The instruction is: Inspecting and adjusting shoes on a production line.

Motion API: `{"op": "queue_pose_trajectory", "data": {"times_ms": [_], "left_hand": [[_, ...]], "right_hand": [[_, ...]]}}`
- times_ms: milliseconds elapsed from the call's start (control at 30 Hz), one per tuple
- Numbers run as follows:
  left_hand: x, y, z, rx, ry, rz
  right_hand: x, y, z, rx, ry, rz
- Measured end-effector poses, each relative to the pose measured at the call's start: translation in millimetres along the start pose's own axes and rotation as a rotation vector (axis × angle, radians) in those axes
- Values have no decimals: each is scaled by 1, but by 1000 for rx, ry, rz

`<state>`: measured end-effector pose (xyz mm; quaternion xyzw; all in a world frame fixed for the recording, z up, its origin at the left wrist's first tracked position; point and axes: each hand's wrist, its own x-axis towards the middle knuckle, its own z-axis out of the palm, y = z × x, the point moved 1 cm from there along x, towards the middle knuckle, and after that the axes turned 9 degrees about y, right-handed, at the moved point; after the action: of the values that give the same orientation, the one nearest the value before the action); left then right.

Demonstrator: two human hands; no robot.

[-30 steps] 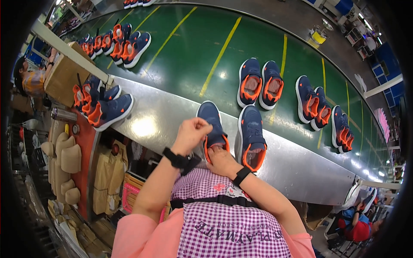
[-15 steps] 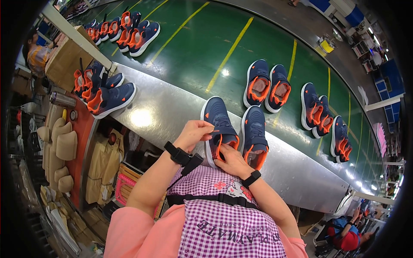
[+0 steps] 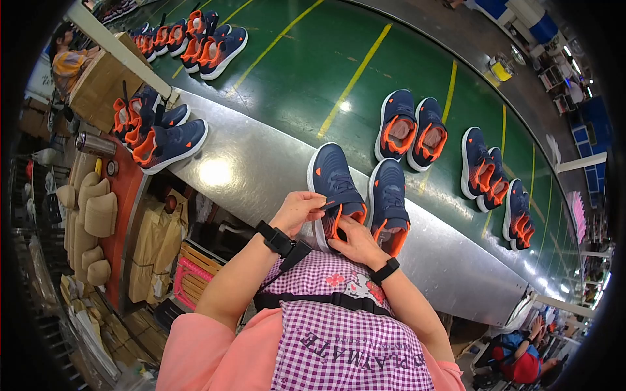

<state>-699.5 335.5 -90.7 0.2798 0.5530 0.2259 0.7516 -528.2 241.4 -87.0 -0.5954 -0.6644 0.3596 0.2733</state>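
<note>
A navy sneaker (image 3: 335, 171) with orange lining and a white sole stands on the metal ledge in front of me, toe pointing away. My left hand (image 3: 300, 212) pinches the thin end of its strap at the left side of the opening. My right hand (image 3: 358, 242) grips the same sneaker at its collar, with fingers partly hidden inside the opening. Close by on the right stands a matching sneaker (image 3: 388, 189), its strap lying across the top; neither hand holds it.
Beyond the metal ledge (image 3: 450, 260) runs a green belt (image 3: 293, 78) with yellow lines, carrying several navy and orange sneakers (image 3: 396, 124). More sneakers (image 3: 173, 144) crowd the ledge's left end. Beige shoe-shaped forms (image 3: 101, 216) and a metal flask (image 3: 96, 144) lie on a red surface at left.
The whole view has shifted slightly, so ledge and shoes sit a little further right. Both hands keep their hold on the sneaker, with hardly any movement.
</note>
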Motion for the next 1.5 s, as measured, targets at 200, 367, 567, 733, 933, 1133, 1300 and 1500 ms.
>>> {"op": "queue_pose_trajectory", "data": {"times_ms": [200,367,567,733,933,1133,1300,1500], "left_hand": [[-2,-15,4,40,6,24],[-7,-16,9,181,47,-4],[12,-43,-20,183,-15,-213],[6,-29,-31,264,225,176],[-34,25,23,1291,47,1592],[-18,7,29,1259,79,1458],[-23,4,26,1090,162,1429],[-25,-16,17,937,504,1112]], "right_hand": [[1,0,1,7,19,-17],[3,-2,1,8,-13,-1],[13,-14,19,-212,-69,36],[21,-23,43,-301,-97,82],[20,-12,50,-286,-74,2],[21,-12,57,-216,-6,6],[25,-4,67,-252,63,-16],[27,-3,66,-262,-6,22]]}}
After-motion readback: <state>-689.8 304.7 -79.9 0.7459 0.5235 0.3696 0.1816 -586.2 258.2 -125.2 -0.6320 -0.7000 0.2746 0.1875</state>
